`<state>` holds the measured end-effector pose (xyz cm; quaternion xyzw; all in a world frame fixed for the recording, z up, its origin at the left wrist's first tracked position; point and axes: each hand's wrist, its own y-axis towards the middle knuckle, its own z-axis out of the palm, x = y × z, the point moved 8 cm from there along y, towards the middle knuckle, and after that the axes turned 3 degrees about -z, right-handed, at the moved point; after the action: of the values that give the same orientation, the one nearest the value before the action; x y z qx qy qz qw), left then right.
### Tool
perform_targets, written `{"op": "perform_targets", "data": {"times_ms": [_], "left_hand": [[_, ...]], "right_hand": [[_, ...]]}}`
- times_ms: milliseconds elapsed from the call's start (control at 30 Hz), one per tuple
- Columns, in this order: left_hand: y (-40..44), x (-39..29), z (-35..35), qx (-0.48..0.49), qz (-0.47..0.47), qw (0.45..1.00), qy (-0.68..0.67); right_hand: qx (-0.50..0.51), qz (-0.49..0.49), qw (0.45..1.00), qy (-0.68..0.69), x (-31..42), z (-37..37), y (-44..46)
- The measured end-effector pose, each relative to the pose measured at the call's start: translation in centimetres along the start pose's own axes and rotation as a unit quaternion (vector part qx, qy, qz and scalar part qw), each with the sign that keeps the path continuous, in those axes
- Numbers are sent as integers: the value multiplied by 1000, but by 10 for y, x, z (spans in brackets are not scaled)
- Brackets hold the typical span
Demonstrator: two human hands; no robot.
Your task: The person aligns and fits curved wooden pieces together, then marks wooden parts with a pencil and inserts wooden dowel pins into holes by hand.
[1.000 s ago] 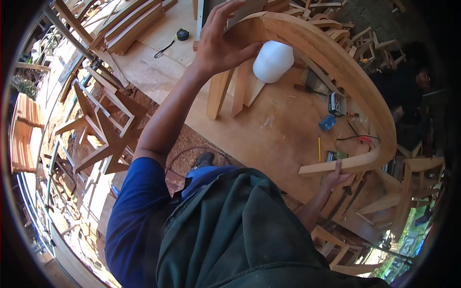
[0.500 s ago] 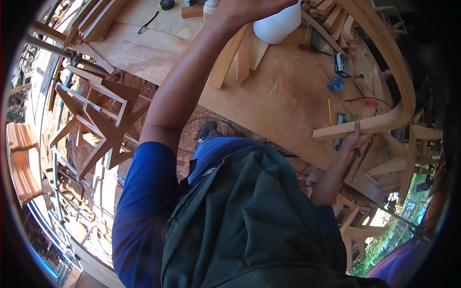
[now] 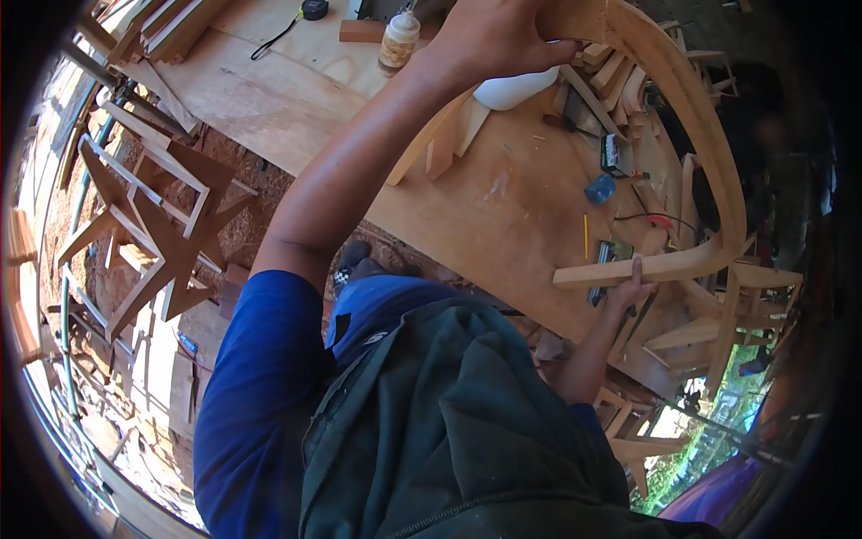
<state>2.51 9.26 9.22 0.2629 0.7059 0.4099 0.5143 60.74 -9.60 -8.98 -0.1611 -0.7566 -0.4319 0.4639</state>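
A large curved wooden frame piece (image 3: 716, 144), bent like a U, is held up over the workbench between my hands. At the top of the view my left hand (image 3: 498, 40) is closed round its far end, with part of the fingers cut off by the picture edge. Lower right, my right hand (image 3: 634, 291) grips the nearer straight arm of the piece, one finger lying up over its side. A white rounded container (image 3: 516, 90) sits on the bench below my left hand, partly covered by it.
On the workbench (image 3: 485, 216) lie a glue bottle (image 3: 400, 40), a tape measure (image 3: 313, 10), a yellow pencil (image 3: 585, 235), a blue object (image 3: 599, 189) and stacked wood pieces (image 3: 620, 85). Star-shaped wooden frames (image 3: 162, 225) stand at left; wooden chair frames (image 3: 754, 305) stand at right.
The view has shifted, so the bench contents appear further left. My left hand and its end of the curved piece have come lower into view. The glue bottle now shows fully.
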Motion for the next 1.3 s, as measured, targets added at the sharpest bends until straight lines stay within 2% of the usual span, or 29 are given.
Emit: {"op": "perform_targets", "data": {"times_ms": [167,267,400,500,600,700,800,1000,1067,1100,1200,1300], "left_hand": [[4,-4,-3,21,29,998,-55],[11,-1,-5,15,114,985,-126],[26,-3,-4,26,128,978,-162],[32,10,12,69,-24,953,-294],[36,4,4,67,-46,971,-225],[40,-1,0,59,-34,975,-212],[43,12,8,54,-83,966,-240],[41,21,14,66,-119,946,-293],[42,8,4,35,56,982,-179],[39,0,2,19,142,983,-118],[46,22,13,63,33,972,-223],[45,30,20,90,-25,944,-315]], "right_hand": [[-1,8,1000,18,-4,-1,1],[-5,-5,1000,18,0,0,-1],[-1,-28,1000,2,9,2,-2],[-23,-50,998,-7,6,-3,-1],[-11,-38,999,9,3,-2,-1],[-17,-41,999,-7,6,-2,-2],[-45,-19,999,-2,9,0,-6],[-24,16,1000,0,6,3,-4],[-23,16,1000,4,10,5,-5],[-23,16,1000,5,12,6,-6],[-29,10,1000,1,4,2,-3],[-26,11,1000,-9,3,2,-2]]}}
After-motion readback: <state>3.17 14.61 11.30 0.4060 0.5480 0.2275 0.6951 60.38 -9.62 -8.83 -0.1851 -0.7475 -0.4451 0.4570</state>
